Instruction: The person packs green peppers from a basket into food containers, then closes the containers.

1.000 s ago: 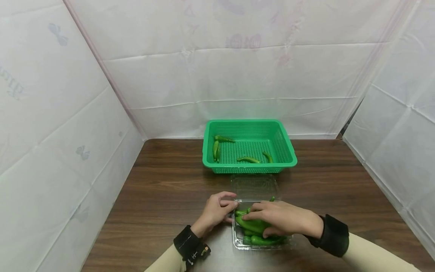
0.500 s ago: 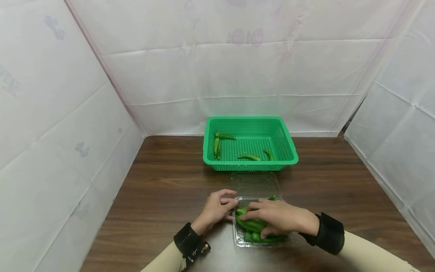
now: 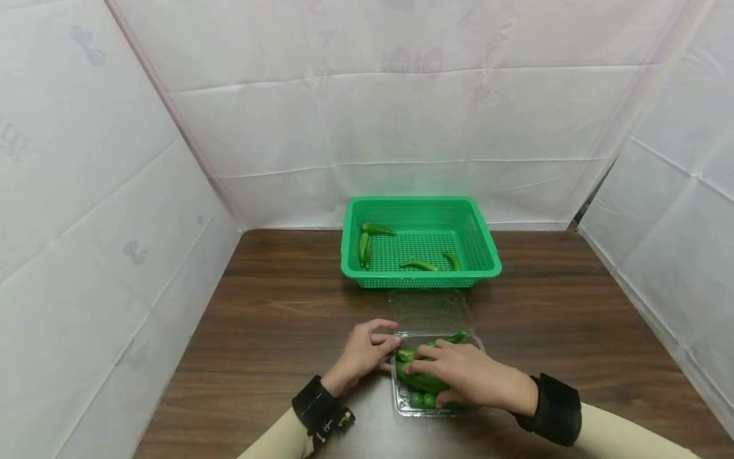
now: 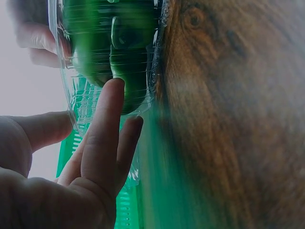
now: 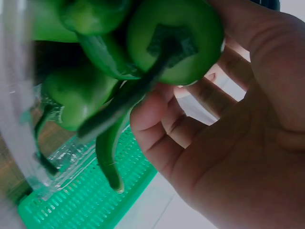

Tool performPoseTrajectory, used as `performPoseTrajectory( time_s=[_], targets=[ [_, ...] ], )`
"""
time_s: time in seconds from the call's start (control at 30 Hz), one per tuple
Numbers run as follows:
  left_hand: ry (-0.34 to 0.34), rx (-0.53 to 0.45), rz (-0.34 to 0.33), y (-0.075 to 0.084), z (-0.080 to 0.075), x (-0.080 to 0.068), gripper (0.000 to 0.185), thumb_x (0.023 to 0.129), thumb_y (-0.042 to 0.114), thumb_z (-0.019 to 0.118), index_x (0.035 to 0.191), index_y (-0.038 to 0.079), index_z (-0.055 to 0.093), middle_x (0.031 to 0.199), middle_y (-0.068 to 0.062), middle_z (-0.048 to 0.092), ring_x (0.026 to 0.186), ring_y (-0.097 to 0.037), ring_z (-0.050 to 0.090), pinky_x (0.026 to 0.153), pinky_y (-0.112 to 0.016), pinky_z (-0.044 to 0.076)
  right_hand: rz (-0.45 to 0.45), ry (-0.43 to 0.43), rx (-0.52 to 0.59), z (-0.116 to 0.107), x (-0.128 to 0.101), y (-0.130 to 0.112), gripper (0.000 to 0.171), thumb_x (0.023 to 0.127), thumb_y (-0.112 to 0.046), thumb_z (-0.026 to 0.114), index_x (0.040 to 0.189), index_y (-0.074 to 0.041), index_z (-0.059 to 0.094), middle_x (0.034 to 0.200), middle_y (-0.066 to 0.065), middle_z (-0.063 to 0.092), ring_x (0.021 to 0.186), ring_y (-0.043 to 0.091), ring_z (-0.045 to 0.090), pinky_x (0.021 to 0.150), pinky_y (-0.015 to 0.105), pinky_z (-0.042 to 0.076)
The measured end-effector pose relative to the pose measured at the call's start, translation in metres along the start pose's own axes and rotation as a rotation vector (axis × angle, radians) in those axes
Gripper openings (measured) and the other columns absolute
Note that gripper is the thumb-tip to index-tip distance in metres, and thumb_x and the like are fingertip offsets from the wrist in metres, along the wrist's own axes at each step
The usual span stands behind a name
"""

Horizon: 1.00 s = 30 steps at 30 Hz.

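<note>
A clear plastic clamshell box (image 3: 411, 413) stands on the table with several green chili peppers inside. My right hand (image 3: 478, 376) reaches into it, fingers bent around a large green chili pepper (image 5: 200, 24) whose stem points toward the right wrist camera. Another pepper (image 3: 457, 337) rests at the box's back right, its tip over the rim. On the left side, my left hand (image 3: 364, 350) touches the box wall with mostly straight fingers; in the left wrist view its thumb (image 4: 52, 128) meets the rim. My right hand covers part of the box's contents.
The box's transparent lid (image 3: 430, 311) lies folded back toward a green perforated basket (image 3: 421, 282). Several green peppers lie in the basket, among them one curved pepper (image 3: 420, 264). White sheeting (image 3: 401, 127) closes off the back and both sides of the brown wooden table (image 3: 275, 306).
My right hand has shifted slightly within the box, and the pepper at the back right shows more. My left hand stays at the box's left side. The head view has tilted a little.
</note>
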<state>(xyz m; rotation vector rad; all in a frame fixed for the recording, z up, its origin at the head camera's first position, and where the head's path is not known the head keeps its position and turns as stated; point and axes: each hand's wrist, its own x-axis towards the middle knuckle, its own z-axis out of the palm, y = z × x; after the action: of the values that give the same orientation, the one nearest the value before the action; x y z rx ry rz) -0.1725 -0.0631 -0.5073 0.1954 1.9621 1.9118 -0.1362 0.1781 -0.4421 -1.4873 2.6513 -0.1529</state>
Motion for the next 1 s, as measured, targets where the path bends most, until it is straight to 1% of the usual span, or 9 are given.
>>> performPoseTrajectory(
  time_s=[0.17, 0.4, 0.7, 1.0],
  targets=[
    [0.008, 0.002, -0.003, 0.0003, 0.0004, -0.0006, 0.038, 0.099, 0.01, 0.07, 0.135, 0.0, 0.062, 0.111, -0.019, 0.075, 0.088, -0.028, 0.074, 0.062, -0.038, 0.065, 0.012, -0.005, 0.017, 0.002, -0.0012, -0.0002, 0.066, 0.078, -0.036, 0.09, 0.138, -0.029, 0.062, 0.129, -0.006, 0.06, 0.102, 0.019, 0.06, 0.07, 0.025, 0.054],
    [0.008, 0.011, -0.004, 0.0008, 0.0004, -0.0002, 0.038, 0.099, 0.011, 0.07, 0.135, 0.0, 0.062, 0.11, -0.018, 0.076, 0.086, -0.029, 0.075, 0.062, -0.037, 0.065, 0.019, -0.008, 0.016, 0.0012, -0.0007, 0.0001, 0.065, 0.078, -0.037, 0.09, 0.137, -0.03, 0.062, 0.127, -0.006, 0.06, 0.101, 0.017, 0.059, 0.067, 0.024, 0.054],
    [0.006, 0.012, -0.003, 0.0026, 0.0007, -0.0006, 0.039, 0.099, 0.011, 0.07, 0.135, 0.0, 0.062, 0.111, -0.019, 0.076, 0.086, -0.028, 0.075, 0.063, -0.039, 0.065, 0.011, 0.003, 0.003, 0.0007, -0.0011, 0.0003, 0.065, 0.078, -0.037, 0.09, 0.136, -0.029, 0.062, 0.126, -0.006, 0.06, 0.101, 0.017, 0.06, 0.067, 0.025, 0.054],
    [0.008, 0.021, -0.006, 0.0033, 0.0009, -0.0006, 0.038, 0.099, 0.011, 0.07, 0.134, 0.0, 0.062, 0.11, -0.019, 0.076, 0.087, -0.027, 0.075, 0.062, -0.038, 0.065, -0.005, 0.025, 0.002, 0.0019, -0.0019, 0.0008, 0.066, 0.078, -0.037, 0.091, 0.136, -0.029, 0.062, 0.125, -0.006, 0.06, 0.1, 0.016, 0.059, 0.067, 0.024, 0.054]
  ],
)
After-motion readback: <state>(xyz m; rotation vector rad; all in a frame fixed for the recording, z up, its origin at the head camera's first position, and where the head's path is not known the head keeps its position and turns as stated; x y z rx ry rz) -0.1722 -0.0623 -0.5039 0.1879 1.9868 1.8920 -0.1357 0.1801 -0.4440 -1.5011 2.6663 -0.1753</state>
